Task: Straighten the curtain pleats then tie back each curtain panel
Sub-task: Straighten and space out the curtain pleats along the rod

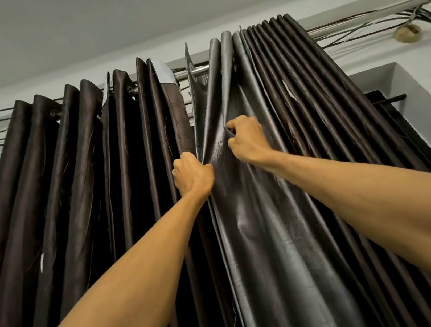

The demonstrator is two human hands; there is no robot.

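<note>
Rod (196, 71) — left hand (193, 173), right hand (247, 137) grip vertical pleats (265, 240)

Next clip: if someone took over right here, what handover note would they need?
Left hand grips the inner edge of the right curtain panel; right hand pinches a fold of it, higher up.
Left curtain panel hangs loose on the rod.
Done: no pleats clearly finished, neither panel tied.
Left: even the pleats, tie back both. No tie-back in view.

Slim gap between left panel (70, 171), right panel (283, 195); rod (196, 71), cables (421, 11) above.
</note>
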